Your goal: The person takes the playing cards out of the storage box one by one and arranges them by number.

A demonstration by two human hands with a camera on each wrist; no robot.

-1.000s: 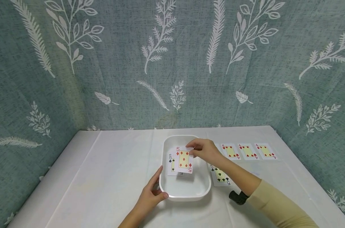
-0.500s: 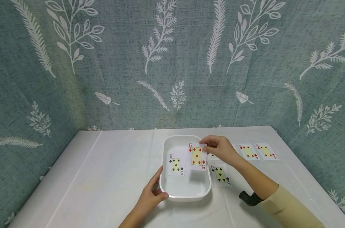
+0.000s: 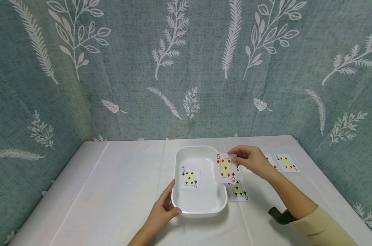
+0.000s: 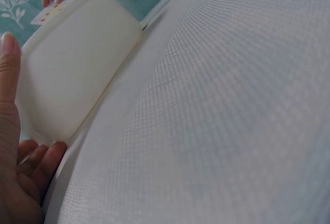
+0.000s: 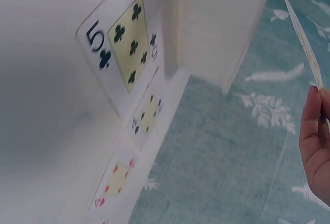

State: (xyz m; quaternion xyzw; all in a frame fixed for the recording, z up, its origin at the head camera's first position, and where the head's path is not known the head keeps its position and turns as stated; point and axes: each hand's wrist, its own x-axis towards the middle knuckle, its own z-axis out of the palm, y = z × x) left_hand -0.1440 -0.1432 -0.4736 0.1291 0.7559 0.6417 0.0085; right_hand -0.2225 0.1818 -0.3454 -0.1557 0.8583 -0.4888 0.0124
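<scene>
In the head view, my right hand (image 3: 250, 160) pinches a five of diamonds playing card (image 3: 225, 168) by its upper right edge, over the right rim of the white tray (image 3: 198, 206). The right wrist view shows this card (image 5: 300, 36) nearly edge-on between the fingertips. My left hand (image 3: 161, 209) holds the tray's near left corner, thumb at the front rim and fingers along the left side. Inside the tray lies a five of spades (image 3: 189, 178), apparently with another card beneath it. A five of clubs (image 3: 237, 190) lies on the table right of the tray.
A row of fours runs along the table's back right, ending in a four of diamonds (image 3: 286, 163). My right hand partly covers the others. A white cloth covers the table (image 3: 118, 191). Patterned green fabric (image 3: 127, 68) rises behind and at both sides.
My right hand has carried the five of diamonds rightward, from above the five of spades to the tray's right rim. The five of spades is now uncovered. My left hand stays on the tray.
</scene>
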